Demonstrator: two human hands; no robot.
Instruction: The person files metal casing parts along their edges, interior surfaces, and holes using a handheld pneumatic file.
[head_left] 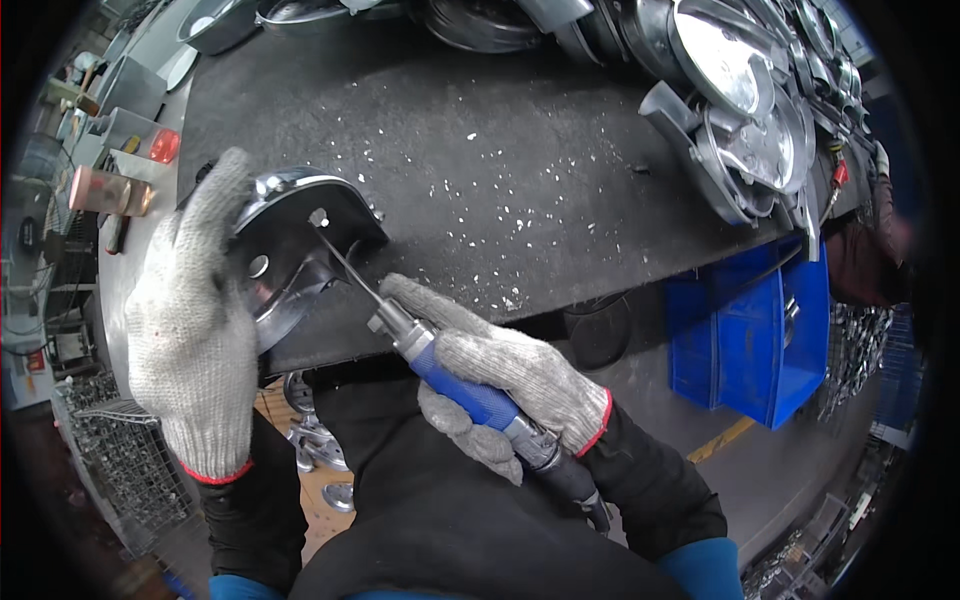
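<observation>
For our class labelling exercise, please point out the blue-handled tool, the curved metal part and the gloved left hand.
Blue-handled tool [476,399]: head view, on its blue grip.
Curved metal part [287,238]: head view, on its dark concave face.
Gloved left hand [195,315]: head view, on its back.

- Left hand [195,330], in a pale knitted glove with red cuff edging, against the left side of a curved metal part [290,225]; its grip is partly hidden.
- Right hand [515,370], similarly gloved, wrapped around a blue-bodied tool [465,395]; the thin shaft's tip lies near a hole in the part.
- Dark tabletop [330,90], scattered with pale chips [510,303]; piled metal pieces [715,65] along its far edge.
- Blue bin [692,345], below the right edge.
</observation>
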